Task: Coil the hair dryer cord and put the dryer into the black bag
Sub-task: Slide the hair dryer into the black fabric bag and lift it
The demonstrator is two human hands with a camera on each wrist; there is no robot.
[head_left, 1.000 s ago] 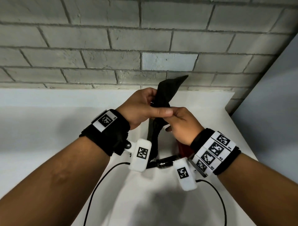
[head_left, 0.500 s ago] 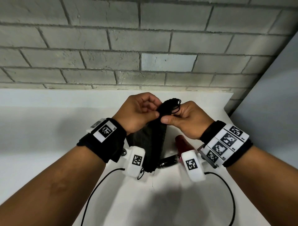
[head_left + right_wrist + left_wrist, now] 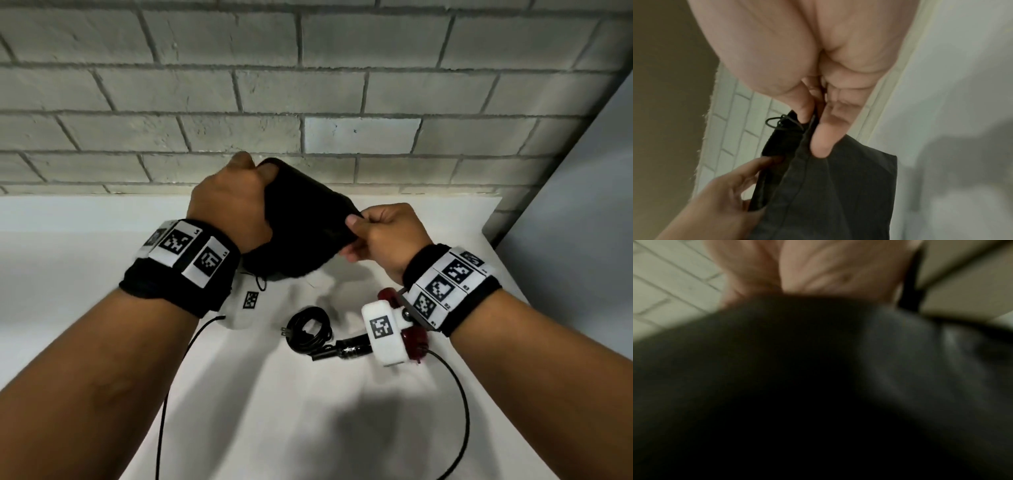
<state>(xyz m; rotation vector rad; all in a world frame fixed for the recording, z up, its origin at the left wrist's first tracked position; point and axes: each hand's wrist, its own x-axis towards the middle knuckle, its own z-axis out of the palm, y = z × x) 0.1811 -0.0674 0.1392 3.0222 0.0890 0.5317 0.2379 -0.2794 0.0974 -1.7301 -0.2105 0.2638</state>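
Observation:
The black bag (image 3: 301,226) hangs above the white table, held between both hands with its mouth stretched wide. My left hand (image 3: 253,171) grips the rim's left side, fingers hidden inside the fabric. My right hand (image 3: 354,222) pinches the rim's right side between thumb and fingers (image 3: 819,142). In the right wrist view the bag (image 3: 838,186) hangs down, and a drawstring loop (image 3: 774,122) shows at the rim. Black fabric (image 3: 797,369) fills the blurred left wrist view. The coiled cord (image 3: 310,329) lies on the table below. The red dryer (image 3: 416,337) lies partly hidden under my right wrist.
The white table (image 3: 102,274) runs back to a grey brick wall (image 3: 308,85). A grey panel (image 3: 582,205) stands past the table's right edge. Thin black cables (image 3: 459,411) trail from both wrist cameras across the near tabletop.
The bag was bunched narrow between hands held close together. The hands have pulled apart and the mouth is now spread wide. The left hand has risen.

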